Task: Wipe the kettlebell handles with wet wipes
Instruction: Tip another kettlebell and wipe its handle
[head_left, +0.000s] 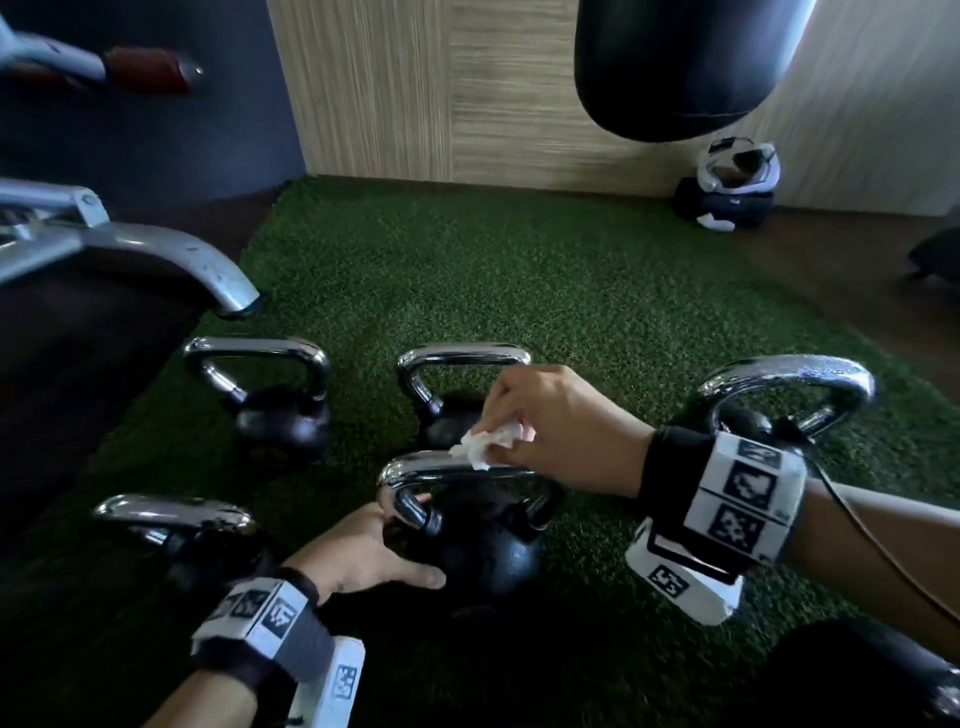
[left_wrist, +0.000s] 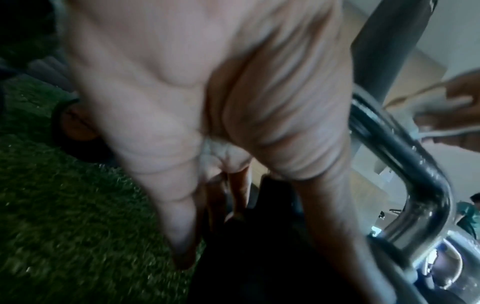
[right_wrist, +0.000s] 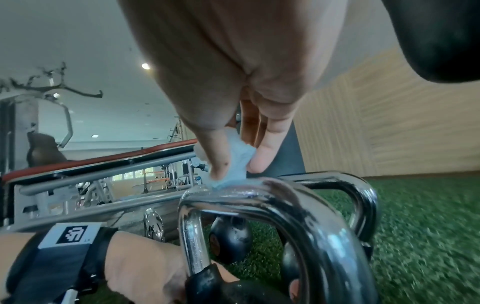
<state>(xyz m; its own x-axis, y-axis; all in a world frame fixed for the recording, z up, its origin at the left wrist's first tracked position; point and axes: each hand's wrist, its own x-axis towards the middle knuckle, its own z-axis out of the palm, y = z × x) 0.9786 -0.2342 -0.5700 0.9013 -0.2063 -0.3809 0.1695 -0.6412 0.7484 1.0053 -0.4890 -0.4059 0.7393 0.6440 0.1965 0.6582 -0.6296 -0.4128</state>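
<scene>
A black kettlebell (head_left: 483, 551) with a chrome handle (head_left: 457, 470) stands on green turf in front of me. My right hand (head_left: 511, 436) pinches a crumpled white wet wipe (head_left: 488, 441) and presses it on the top bar of that handle. The right wrist view shows thumb and finger squeezing the wipe (right_wrist: 233, 164) against the wet chrome handle (right_wrist: 259, 197). My left hand (head_left: 363, 556) grips the kettlebell's black body at its left side, thumb across the front. In the left wrist view the left hand (left_wrist: 194, 185) fills the frame beside the handle (left_wrist: 405, 156).
Other chrome-handled kettlebells stand around on the turf (head_left: 519, 286): back left (head_left: 280, 410), back middle (head_left: 447, 395), right (head_left: 789, 389), near left (head_left: 182, 535). A metal bench leg (head_left: 171, 260) reaches in from the left. A punch bag (head_left: 685, 62) hangs above; a bag (head_left: 727, 192) lies in the corner.
</scene>
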